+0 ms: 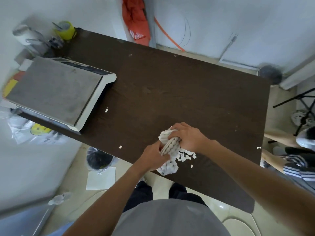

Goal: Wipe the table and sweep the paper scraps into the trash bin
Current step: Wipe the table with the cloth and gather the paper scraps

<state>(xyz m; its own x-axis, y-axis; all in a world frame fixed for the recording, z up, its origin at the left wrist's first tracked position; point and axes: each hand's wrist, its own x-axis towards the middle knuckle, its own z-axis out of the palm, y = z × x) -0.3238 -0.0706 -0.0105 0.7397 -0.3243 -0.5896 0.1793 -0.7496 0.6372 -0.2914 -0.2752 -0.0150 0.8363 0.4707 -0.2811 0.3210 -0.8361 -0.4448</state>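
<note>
A dark brown table (170,86) fills the middle of the head view. Both hands hold a crumpled white knitted cloth (168,147) near the table's front edge. My left hand (153,155) grips its lower part and my right hand (187,137) grips its upper part. A heap of white paper scraps (185,155) lies just right of the cloth, under my right wrist. Single scraps lie at the middle left (106,110), at the front left (120,147) and at the right edge (258,148). A black-lined trash bin (98,158) stands on the floor below the table's front left edge.
A grey weighing scale (56,92) covers the table's left end. A yellow-green cup (65,30) and clutter sit at the far left corner. An orange cloth (136,23) hangs on the back wall. Another person's legs (289,160) are at the right. A white sheet (101,178) lies on the floor.
</note>
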